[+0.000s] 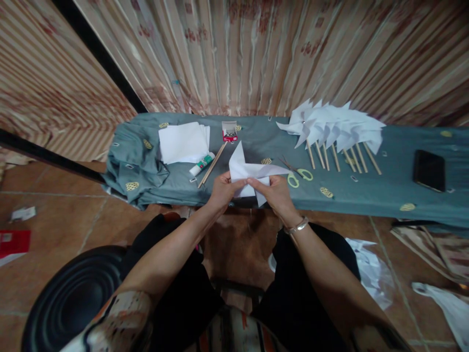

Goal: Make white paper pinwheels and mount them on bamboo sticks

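Between my two hands is a white paper pinwheel (246, 169), held over the front edge of the cloth-covered bench. My left hand (224, 189) grips its left side, and my right hand (277, 194) grips its right side. Both thumbs press near its middle and almost meet; the fingers behind the paper are hidden. Just right of my right hand lie scissors (300, 177) with light green handles. Beyond my left hand are thin wooden sticks (212, 165), a glue stick (202, 164) and a small red box of metal pins (229, 132).
A stack of white paper (184, 142) lies on the bench (249, 127) at left. Several pinwheels on sticks (337, 124) overlap at right, with a black phone (429, 170) farther right. A black round stool (78, 298) and crumpled white paper (372, 274) are on the floor.
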Demonstrator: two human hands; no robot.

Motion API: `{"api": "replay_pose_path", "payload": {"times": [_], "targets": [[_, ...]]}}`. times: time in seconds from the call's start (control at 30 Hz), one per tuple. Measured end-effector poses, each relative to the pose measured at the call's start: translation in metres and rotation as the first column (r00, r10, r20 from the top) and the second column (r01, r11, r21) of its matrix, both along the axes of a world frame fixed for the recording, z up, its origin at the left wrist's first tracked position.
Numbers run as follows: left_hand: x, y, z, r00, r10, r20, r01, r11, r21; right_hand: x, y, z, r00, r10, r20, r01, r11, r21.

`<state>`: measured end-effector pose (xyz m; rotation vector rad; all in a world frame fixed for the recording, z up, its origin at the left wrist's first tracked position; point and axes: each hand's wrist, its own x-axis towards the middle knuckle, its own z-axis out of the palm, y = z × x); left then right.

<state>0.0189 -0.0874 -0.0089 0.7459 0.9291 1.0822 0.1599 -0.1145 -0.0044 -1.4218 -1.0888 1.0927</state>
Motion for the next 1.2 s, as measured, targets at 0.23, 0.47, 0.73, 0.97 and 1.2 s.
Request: {"api": "replay_pose_path", "payload": {"times": [0.23,0.47,0.73,0.97,1.2], "targets": [[0.0003,0.0005,0.0014,1.0,-0.004,-0.028,0.004,1.0,0.0,0.0041,-0.0002,-0.0035,1.0,0.002,0.022,-0.002,1.0,-0.003],[-0.001,0.0,0.0027,1.0,-0.03,-0.009,0.03,0.999,0.027,0.0032,0.003,-0.0077,0.999,-0.014,0.045,0.011,0.998,0.067],[0.0006,-0.0003,0.0007,1.0,0.0,-0.016,0.001,1.0,0.028,0.0008,0.002,-0.0058,0.991,-0.061,0.118,0.051,0.995,0.086],[0.0,0.0002,0.0011,1.0,0.013,-0.018,-0.012,0.999,0.041,-0.0003,0.0023,-0.005,0.984,-0.08,0.158,0.066,0.994,0.086],[0.0005,-0.0008,0.0014,0.999,0.019,-0.044,-0.017,0.999,0.037,-0.0009,0.0001,-0.0017,0.979,-0.073,0.188,0.07,0.997,0.021]]}}
